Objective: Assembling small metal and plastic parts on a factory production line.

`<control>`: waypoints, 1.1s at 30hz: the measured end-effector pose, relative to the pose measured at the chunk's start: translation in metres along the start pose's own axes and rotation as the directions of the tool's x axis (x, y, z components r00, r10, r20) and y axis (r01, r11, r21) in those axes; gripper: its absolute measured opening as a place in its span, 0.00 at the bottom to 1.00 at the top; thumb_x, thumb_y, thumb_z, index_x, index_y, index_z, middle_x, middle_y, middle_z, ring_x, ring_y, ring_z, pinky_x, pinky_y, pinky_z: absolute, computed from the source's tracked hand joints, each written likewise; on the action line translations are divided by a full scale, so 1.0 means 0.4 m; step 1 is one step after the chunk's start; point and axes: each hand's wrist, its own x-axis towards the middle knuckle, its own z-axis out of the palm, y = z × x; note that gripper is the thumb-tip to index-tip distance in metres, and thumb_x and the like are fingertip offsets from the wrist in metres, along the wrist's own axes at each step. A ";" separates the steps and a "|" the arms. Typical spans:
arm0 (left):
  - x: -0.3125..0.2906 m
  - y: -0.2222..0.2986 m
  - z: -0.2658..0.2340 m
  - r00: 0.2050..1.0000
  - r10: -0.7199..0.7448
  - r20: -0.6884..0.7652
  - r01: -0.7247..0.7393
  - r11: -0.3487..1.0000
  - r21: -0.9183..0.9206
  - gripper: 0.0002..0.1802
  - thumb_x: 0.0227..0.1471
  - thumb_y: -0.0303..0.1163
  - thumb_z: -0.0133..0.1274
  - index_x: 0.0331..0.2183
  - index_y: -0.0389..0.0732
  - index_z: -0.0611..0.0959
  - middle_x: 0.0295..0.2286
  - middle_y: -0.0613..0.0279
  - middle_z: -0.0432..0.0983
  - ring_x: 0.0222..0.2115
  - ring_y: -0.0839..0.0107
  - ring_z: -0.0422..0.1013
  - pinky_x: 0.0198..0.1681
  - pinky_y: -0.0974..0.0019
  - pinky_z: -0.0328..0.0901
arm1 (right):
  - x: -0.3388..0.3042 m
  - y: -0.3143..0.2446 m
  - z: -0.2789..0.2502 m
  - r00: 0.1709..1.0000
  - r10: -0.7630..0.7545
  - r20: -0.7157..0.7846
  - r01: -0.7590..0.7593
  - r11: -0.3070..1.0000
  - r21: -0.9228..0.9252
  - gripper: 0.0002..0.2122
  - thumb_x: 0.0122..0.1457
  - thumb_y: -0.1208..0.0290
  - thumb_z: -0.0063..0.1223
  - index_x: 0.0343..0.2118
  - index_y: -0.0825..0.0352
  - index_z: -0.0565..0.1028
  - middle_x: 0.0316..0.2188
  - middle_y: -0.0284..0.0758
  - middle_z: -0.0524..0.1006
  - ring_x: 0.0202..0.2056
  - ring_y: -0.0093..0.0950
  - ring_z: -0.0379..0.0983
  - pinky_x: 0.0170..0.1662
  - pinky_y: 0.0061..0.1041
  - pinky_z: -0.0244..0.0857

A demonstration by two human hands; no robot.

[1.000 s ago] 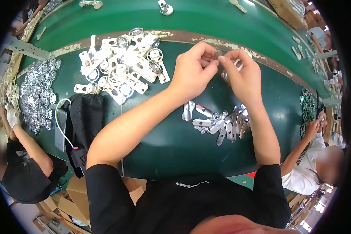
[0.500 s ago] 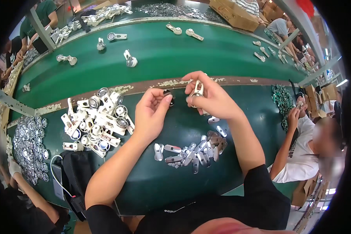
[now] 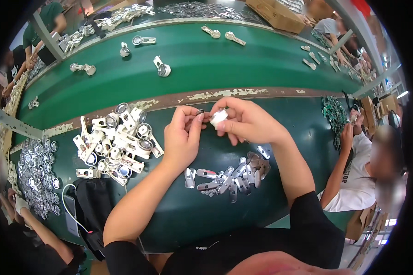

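My left hand (image 3: 183, 135) is closed in a pinch on a small dark oval cover (image 3: 200, 112). Beside it, my right hand (image 3: 250, 121) grips a white plastic part (image 3: 219, 117) with a shiny end between thumb and fingers. Both hands are close together over the dark green table, fingertips almost meeting. Nearer to me, below the hands, is a loose heap of silver and grey oval covers (image 3: 238, 176). Left of my left hand lies a pile of white plastic housings (image 3: 114, 146), many with round clear-and-silver rings.
A green conveyor belt (image 3: 215, 68) carries spaced white housings past the table's far edge (image 3: 243, 93). At left are a heap of silver rings (image 3: 36, 174), a black bag (image 3: 94, 199) and a cabled phone-like device (image 3: 70, 213). Green circuit boards (image 3: 333, 120) lie by a co-worker (image 3: 353, 169) at right.
My right hand has turned the white part and brought it left and slightly down, closer to my left hand. The housings on the belt have shifted slightly right.
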 end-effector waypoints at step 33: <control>-0.004 0.002 -0.005 0.993 -0.104 0.065 0.100 0.993 0.064 0.14 0.65 0.25 0.53 0.50 0.34 0.83 0.41 0.54 0.86 0.38 0.70 0.84 0.39 0.69 0.78 | 0.007 0.028 -0.010 0.954 -0.206 -0.219 0.196 0.978 -0.066 0.12 0.69 0.70 0.57 0.52 0.65 0.80 0.25 0.26 0.78 0.25 0.12 0.72 0.24 0.16 0.65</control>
